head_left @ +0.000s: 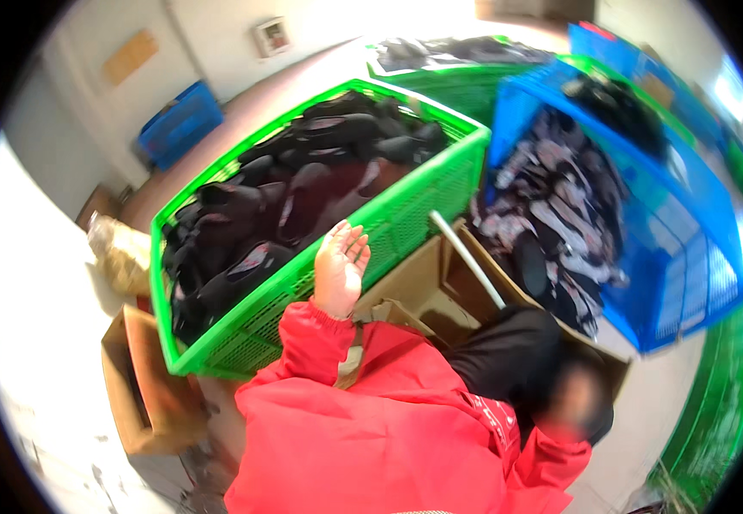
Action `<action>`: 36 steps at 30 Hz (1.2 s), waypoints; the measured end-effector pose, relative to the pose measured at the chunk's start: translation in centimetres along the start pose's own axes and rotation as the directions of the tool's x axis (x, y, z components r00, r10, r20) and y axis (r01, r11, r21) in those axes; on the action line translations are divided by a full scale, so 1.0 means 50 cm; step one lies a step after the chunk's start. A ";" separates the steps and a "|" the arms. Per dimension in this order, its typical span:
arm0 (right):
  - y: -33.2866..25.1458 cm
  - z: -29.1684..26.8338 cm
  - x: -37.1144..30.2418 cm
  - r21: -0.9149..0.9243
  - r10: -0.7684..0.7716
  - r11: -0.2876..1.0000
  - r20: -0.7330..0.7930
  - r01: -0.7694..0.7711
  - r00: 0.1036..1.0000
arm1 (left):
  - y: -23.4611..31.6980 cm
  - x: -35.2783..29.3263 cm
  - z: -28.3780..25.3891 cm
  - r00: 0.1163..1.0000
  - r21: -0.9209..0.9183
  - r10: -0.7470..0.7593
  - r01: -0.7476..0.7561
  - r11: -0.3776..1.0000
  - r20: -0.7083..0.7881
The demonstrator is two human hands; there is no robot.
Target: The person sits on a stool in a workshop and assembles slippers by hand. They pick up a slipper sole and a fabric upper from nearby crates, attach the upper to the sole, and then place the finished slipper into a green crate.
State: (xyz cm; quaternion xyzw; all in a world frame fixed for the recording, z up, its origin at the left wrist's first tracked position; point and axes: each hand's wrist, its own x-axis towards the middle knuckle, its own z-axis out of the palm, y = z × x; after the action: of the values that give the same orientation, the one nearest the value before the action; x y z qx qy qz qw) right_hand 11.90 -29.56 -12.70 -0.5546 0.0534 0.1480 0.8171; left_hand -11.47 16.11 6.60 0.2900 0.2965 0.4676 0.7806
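Observation:
My left hand [341,272] is raised beside the near wall of a large green crate [406,201]. Its palm is turned up, the fingers are apart and slightly curled, and nothing lies in it. Black shoe-like fabric pieces [303,184] fill that crate in a heap. Low on the right, my right hand [575,396] is smeared by motion. Something dark surrounds it by my black-trousered leg [509,347], and I cannot make out whether the fingers hold it.
A tipped blue crate [680,257] on the right holds patterned black-and-white pieces [560,206]. An open cardboard box [423,291] with a white rod [467,259] stands before my legs. Another carton [153,377] is at the left, and a green crate [723,394] at the right edge.

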 end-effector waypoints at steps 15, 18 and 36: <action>0.023 0.081 -0.037 0.050 0.171 0.985 -0.115 -0.166 0.978 | -0.103 -0.353 0.417 -0.806 0.219 0.293 0.454 0.864 0.514; 0.016 0.084 -0.040 -0.005 0.179 0.984 -0.103 -0.180 0.978 | -0.114 -0.374 0.435 -0.842 0.225 0.328 0.451 0.864 0.428; 0.018 0.095 -0.036 0.035 0.243 0.970 -0.104 -0.241 0.964 | -0.136 -0.383 0.471 -0.868 0.185 0.418 0.472 0.862 0.269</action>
State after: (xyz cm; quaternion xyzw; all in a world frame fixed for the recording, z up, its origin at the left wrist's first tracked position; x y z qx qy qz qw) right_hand 9.57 -25.19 -11.25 -0.5420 0.1664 0.2158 0.7950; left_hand 2.19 -7.99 20.77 0.2625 -0.7882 -0.2535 0.4956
